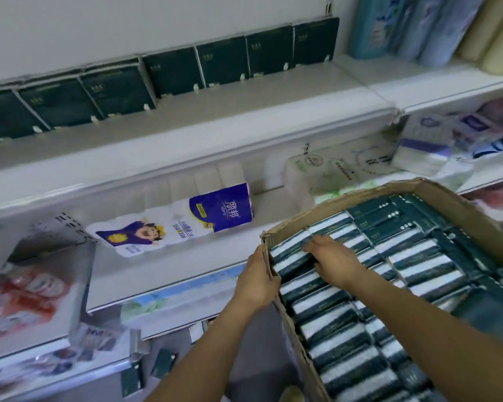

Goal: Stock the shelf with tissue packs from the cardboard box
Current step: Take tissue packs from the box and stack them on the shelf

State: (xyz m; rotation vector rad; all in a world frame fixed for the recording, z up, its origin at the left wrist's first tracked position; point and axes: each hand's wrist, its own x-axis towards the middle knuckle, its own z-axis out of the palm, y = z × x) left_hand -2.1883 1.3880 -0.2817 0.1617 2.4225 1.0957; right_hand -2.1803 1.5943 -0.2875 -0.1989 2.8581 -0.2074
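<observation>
A cardboard box (459, 195) at the lower right is packed with several dark green tissue packs (413, 256) standing on edge. My left hand (257, 281) grips the box's left wall, fingers over the rim. My right hand (330, 256) reaches into the box's far left corner, its fingers curled round one dark green pack (291, 258). On the upper white shelf (215, 120) a row of several dark green packs (169, 72) stands against the back wall, and the shelf in front of that row is bare.
The middle shelf holds a purple-and-white toilet roll bundle (186, 219) and pale wrapped bundles (331, 172). Red packs (26, 288) lie on the lower left shelf. Blue and cream rolls (418, 24) stand at the upper right. A few dark packs (163, 362) lie on the floor.
</observation>
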